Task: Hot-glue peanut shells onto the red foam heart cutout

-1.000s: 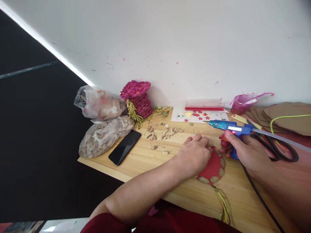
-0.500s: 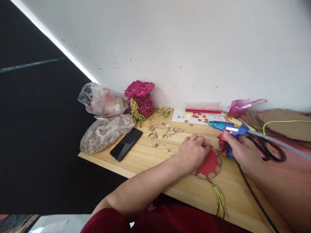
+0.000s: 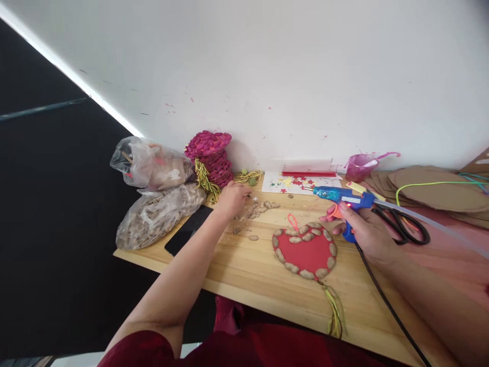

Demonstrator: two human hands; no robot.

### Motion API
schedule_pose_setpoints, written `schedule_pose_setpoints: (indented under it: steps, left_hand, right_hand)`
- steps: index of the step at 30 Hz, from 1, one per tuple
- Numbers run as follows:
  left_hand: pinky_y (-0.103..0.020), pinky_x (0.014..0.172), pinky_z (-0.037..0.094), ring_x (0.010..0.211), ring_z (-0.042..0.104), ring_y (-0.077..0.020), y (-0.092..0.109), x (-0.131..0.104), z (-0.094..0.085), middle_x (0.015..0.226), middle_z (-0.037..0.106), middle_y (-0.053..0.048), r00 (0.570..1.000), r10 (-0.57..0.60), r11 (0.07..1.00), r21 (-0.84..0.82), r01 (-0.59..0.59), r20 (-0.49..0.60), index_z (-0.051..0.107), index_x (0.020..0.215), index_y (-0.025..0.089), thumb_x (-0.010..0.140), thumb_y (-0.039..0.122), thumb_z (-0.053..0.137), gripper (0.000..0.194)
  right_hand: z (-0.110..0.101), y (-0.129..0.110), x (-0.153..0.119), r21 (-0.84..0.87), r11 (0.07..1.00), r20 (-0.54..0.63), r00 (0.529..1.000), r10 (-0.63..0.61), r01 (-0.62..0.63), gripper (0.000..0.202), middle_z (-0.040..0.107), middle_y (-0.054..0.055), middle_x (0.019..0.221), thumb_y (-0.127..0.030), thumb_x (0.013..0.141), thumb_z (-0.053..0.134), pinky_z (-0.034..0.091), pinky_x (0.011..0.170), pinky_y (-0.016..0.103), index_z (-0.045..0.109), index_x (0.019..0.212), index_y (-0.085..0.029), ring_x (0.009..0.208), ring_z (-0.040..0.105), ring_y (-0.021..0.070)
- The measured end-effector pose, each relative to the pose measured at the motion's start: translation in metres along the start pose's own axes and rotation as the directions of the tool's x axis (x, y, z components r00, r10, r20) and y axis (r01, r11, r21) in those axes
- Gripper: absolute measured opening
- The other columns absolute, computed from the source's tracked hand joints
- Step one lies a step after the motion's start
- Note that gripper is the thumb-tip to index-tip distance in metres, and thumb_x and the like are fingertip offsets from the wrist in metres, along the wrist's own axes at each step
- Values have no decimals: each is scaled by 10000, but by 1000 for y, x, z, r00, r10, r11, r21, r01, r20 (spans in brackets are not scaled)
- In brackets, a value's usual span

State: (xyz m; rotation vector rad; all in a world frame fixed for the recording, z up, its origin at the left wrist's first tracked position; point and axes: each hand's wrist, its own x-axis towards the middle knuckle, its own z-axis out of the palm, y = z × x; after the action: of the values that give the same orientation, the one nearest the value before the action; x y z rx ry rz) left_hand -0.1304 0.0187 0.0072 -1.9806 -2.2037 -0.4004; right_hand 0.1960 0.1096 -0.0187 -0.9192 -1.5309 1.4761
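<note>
My right hand [image 3: 367, 224] is wrapped round a blue hot glue gun [image 3: 346, 199], its nozzle pointing left and a glue stick running out of its back. On the table before me lies a red heart-shaped piece [image 3: 305, 252] edged with peanut shells, with an orange loop at its top and a yellow-green tassel at its lower tip. My left hand [image 3: 233, 198] reaches out over the loose peanut shells [image 3: 262, 208], fingers extended and apart; part of the pile is hidden behind it.
At the left are plastic bags [image 3: 158, 216] and a black phone [image 3: 187, 232]. Behind stands a stack of magenta shell-covered pieces [image 3: 210, 155]. Star cutouts lie on white paper [image 3: 271, 182]. Scissors [image 3: 414, 232], a pink cup [image 3: 361, 165] and cardboard pieces [image 3: 424, 188] are at the right.
My left hand has left the red heart and moved left and away to the loose peanut shells. The whole heart now shows. My right hand still holds the glue gun.
</note>
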Motion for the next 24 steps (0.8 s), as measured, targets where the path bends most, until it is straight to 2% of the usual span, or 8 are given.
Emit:
schedule_pose_setpoints:
  steps: [4,9,12,14,17,20,22,24]
  left_hand:
    - [-382,968,459,974,633,-221,5,4,9,972,751,-68,1000,22,1000,-6,-22,-8,758,902,193,812,79,601,213]
    - [-349,875,490,902,625,-218,15,-5,-1,894,716,-80,997,-11,1000,-7,10,-76,723,834,162,847,95,576,162]
    - [-316,875,489,950,622,-198,32,-19,-7,958,694,-72,992,18,999,-38,-23,-128,697,904,168,906,143,554,145]
    - [-293,845,494,923,626,-178,46,-30,-7,973,679,-68,985,95,993,-58,-104,-141,677,929,169,936,155,534,144]
    - [-309,826,502,900,617,-191,67,-41,-3,969,666,-85,973,231,973,34,-230,-22,653,942,153,952,129,501,154]
    - [-335,841,510,926,610,-218,78,-46,0,979,662,-105,953,280,948,126,-293,113,641,941,135,945,106,503,141]
    - [-332,851,514,948,611,-221,79,-48,2,1009,661,-110,953,270,950,123,-287,138,644,959,127,943,103,506,140]
    - [-322,862,515,965,612,-215,77,-50,5,1040,659,-108,960,255,961,82,-265,116,653,987,129,948,100,497,164]
  right_hand:
    - [-2,4,2,-19,1000,-3,1000,7,-7,367,713,54,842,-571,801,706,554,521,244,684,860,-210,750,698,202]
    - [-2,3,3,-27,999,2,1000,23,-23,381,707,53,767,-574,807,703,533,514,228,677,802,-195,675,671,173]
    - [-2,1,2,-39,998,8,999,42,-42,404,700,45,712,-580,800,709,523,516,225,679,780,-178,592,641,144]
    - [-2,1,2,-46,998,10,999,45,-44,413,702,40,711,-584,798,709,515,514,224,682,775,-173,564,625,129]
    - [0,2,3,-50,998,1,999,33,-32,426,702,28,716,-609,784,707,515,504,235,685,758,-185,554,612,126]
    - [2,1,4,-34,999,-5,1000,15,-15,433,690,23,692,-637,752,715,514,478,252,687,723,-205,586,634,156]
    - [2,0,4,-23,1000,-8,1000,11,-11,427,680,21,676,-638,739,723,508,460,255,686,706,-213,580,636,162]
    - [2,-1,3,-22,1000,-11,1000,15,-15,413,673,18,669,-627,745,724,508,457,255,687,706,-217,566,631,157]
